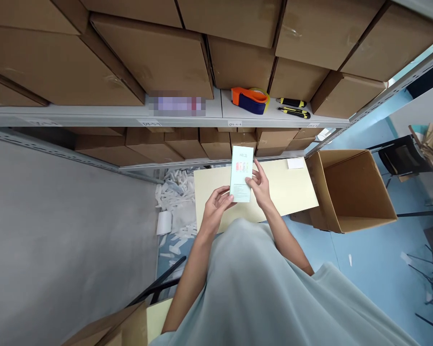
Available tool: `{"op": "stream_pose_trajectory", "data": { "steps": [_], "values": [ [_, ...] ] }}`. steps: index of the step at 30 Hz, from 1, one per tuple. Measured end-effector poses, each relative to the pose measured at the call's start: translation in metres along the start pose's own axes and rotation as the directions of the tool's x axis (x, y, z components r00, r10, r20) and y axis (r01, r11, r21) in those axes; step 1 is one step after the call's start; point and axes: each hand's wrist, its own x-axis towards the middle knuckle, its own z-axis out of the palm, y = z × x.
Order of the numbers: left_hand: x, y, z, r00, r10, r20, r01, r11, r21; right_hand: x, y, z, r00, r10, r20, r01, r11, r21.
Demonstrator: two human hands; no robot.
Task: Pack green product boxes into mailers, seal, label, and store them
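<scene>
A slim pale-green retail box [242, 180] stands upright between my hands, its printed face with small coloured pictures turned toward me. At its lower left corner my left hand [216, 205] is closed on it, the thumb on the front edge. My right hand [260, 187] grips its right side, thumb across the front and fingers behind. Below the box lies a cream-coloured board [285, 190], with a small white card [295, 163] near its far right corner.
Shelves hold many cardboard boxes [159, 57]. A tape dispenser [250, 100] and two utility knives [294, 113] lie on the shelf edge. An open carton [357, 190] stands at the right. Paper scraps [178, 192] lie left of the board, beside a grey wall [72, 230].
</scene>
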Motion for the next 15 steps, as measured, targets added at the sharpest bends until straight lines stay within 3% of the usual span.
{"op": "stream_pose_trajectory", "data": {
  "steps": [3,6,11,15],
  "values": [
    [0.002,-0.001,-0.007,0.98,-0.148,0.131,0.164,0.979,-0.123,0.001,0.005,-0.005,0.999,0.03,0.026,-0.031,0.997,0.063],
    [0.004,-0.007,-0.008,0.972,-0.189,0.14,0.209,0.967,-0.146,0.0,0.004,-0.005,0.997,0.052,0.06,-0.057,0.994,0.096],
    [0.008,-0.017,0.0,0.995,-0.091,-0.04,0.089,0.995,-0.048,0.005,-0.003,-0.003,0.991,0.087,0.102,-0.09,0.995,0.029],
    [0.007,-0.021,0.012,0.976,0.052,-0.209,-0.029,0.993,0.112,0.004,-0.006,0.006,0.997,0.063,0.045,-0.059,0.996,-0.073]
  ]
}}
